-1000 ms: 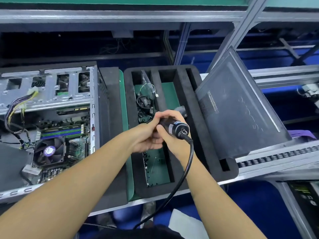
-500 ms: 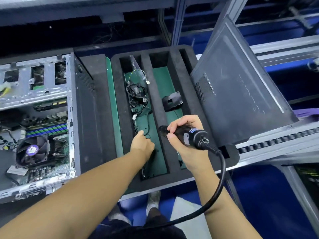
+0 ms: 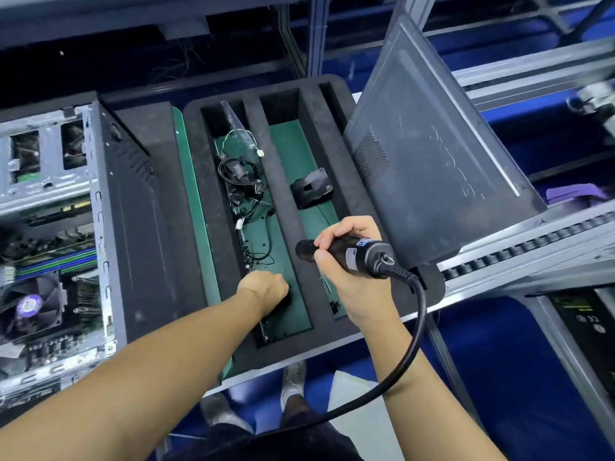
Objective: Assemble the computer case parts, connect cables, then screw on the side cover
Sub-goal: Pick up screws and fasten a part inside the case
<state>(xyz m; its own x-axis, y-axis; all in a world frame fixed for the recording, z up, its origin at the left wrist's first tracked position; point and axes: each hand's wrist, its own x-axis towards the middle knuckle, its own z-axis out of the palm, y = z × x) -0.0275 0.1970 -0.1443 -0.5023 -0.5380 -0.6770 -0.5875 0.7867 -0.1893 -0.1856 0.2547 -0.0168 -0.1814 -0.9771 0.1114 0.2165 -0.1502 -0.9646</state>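
The right hand [image 3: 352, 277] is curled tight round a black electric screwdriver [image 3: 349, 256], thumb underneath and fingers over the top, holding it roughly level above the near end of a black foam tray [image 3: 208, 181]. The tool's thick black cord [image 3: 420, 321] leaves its rear end and loops down past the right forearm. The left hand [image 3: 266, 289] reaches down into the leftmost of the tray's long slots, knuckles up and fingers bent under; the fingertips are hidden, so I cannot tell whether they pinch anything. Small dark screws [image 3: 253, 261] lie scattered on the green floor of that slot just beyond the hand, and farther along it sits a tangle of wires [image 3: 239, 174]. The next slot holds 1 black plastic part [image 3: 311, 191] and a little cluster of screws [image 3: 334, 307] near the right wrist. The dark side cover [image 3: 432, 168] stands tilted at the tray's right edge, its foot in the narrow rightmost slot. The open computer case [image 3: 50, 154] lies left of the tray, with the board and a cooling fan [image 3: 31, 306] showing inside.
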